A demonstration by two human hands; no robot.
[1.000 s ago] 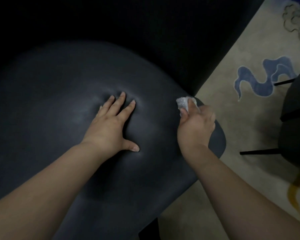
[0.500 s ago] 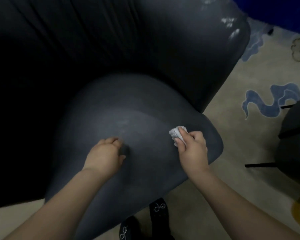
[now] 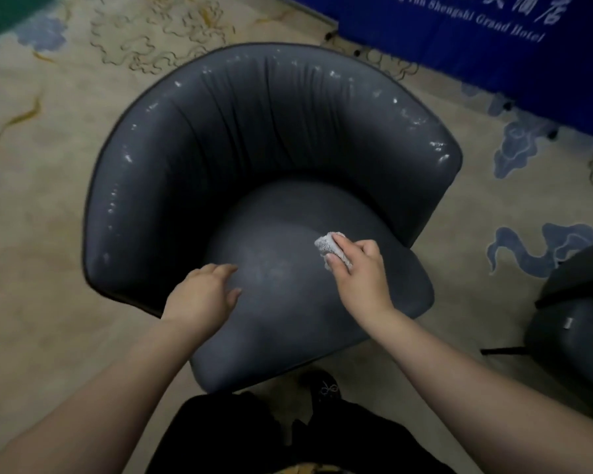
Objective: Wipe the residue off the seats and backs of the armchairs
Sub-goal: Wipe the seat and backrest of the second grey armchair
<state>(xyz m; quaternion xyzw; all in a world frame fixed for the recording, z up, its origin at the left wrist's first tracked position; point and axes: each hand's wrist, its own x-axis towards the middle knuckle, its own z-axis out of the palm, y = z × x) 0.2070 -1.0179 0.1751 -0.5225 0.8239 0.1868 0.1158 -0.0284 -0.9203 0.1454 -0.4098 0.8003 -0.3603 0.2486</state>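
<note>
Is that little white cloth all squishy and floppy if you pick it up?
Probably floppy: the white cloth sits crumpled in the right hand. Likely light, since a fingers-and-thumb pinch holds it. Its fuzzy look suggests it won't slip.

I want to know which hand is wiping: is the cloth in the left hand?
No, the crumpled white cloth is pinched in the right hand on the seat, while the left hand holds nothing.
</note>
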